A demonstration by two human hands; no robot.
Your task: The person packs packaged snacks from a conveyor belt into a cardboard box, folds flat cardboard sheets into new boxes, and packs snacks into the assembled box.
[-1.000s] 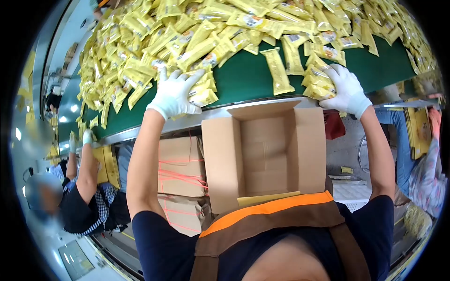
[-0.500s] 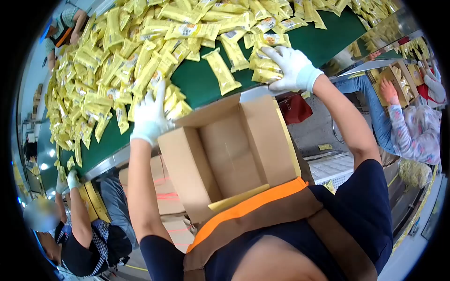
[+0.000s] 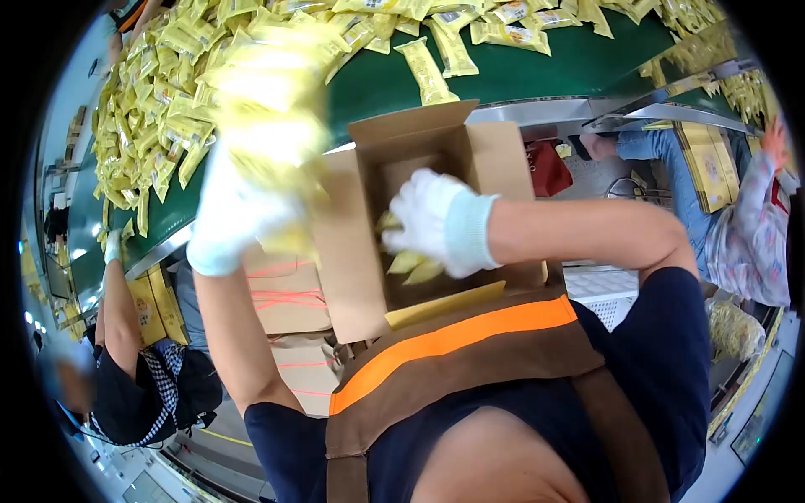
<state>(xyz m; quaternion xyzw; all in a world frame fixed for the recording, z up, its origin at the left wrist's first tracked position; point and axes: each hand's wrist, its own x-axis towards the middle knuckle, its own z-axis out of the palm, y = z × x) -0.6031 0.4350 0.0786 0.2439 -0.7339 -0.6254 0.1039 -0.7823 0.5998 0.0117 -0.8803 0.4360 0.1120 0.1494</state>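
An open cardboard box [image 3: 345, 251] stands against my apron, flaps spread. Inside it, my right hand [image 3: 432, 220] is closed over several yellow snack packets [image 3: 413, 267], fingers pointing down and left; the hand hides most of them. Left of the box, my left hand [image 3: 243, 205] grips a bunch of yellow snack packets [image 3: 272, 109], raised in front of the pile and smeared by motion. Both hands wear white gloves with pale blue cuffs. A single yellow packet [image 3: 426, 74] lies on the green belt beyond the box.
A big pile of yellow packets [image 3: 159, 109] covers the left of the green conveyor belt [image 3: 537, 80]. Tied cardboard cartons [image 3: 289, 302] stand below left. One co-worker [image 3: 142, 394] sits at left; another person's sleeve [image 3: 746, 235] shows at right, near flat yellow cartons [image 3: 708, 163].
My right hand has brought packets from the belt into the box. My left hand has lifted a bunch of packets off the pile. The box appears farther up in view.
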